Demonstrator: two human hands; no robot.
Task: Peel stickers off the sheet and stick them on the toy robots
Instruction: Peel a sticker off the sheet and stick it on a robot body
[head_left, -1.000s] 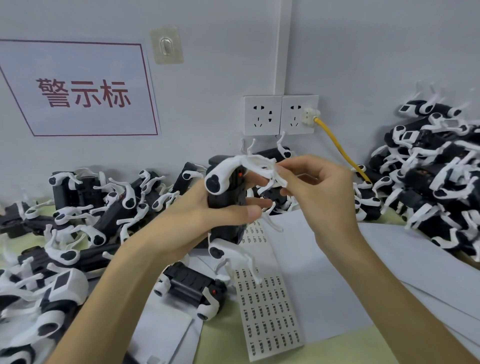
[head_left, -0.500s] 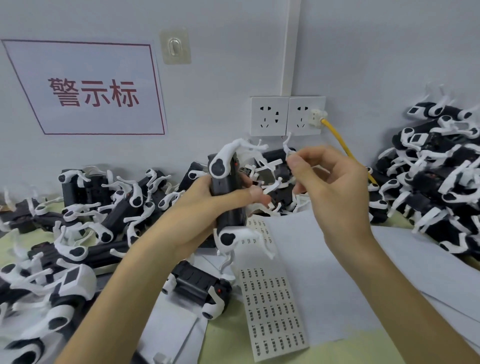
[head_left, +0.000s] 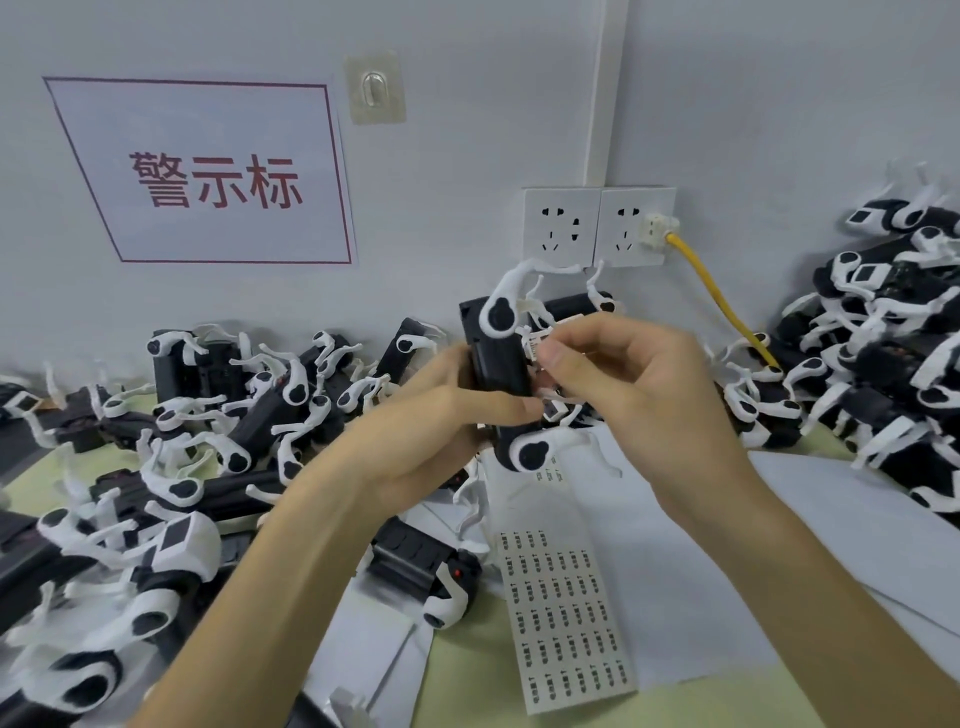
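The left hand (head_left: 441, 415) grips a black-and-white toy robot (head_left: 496, 364) upright above the middle of the surface (head_left: 467, 691), with its fingers curled round the body. The right hand (head_left: 623, 384) pinches a small white sticker (head_left: 536, 344) between thumb and forefinger, right at the robot's right side. The left heap (head_left: 208, 415) and the right heap (head_left: 883, 353) of toy robots crowd the far side up to the wall. Open room lies in the near middle, where the sticker sheet (head_left: 566, 613) lies flat on white paper (head_left: 727, 545); printed stickers fill its near part. A loose robot (head_left: 421, 571) lies just left of the sheet. Half a second ago the right hand was apart from the held robot; now it has closed in on it, while the left hand's hold is unchanged
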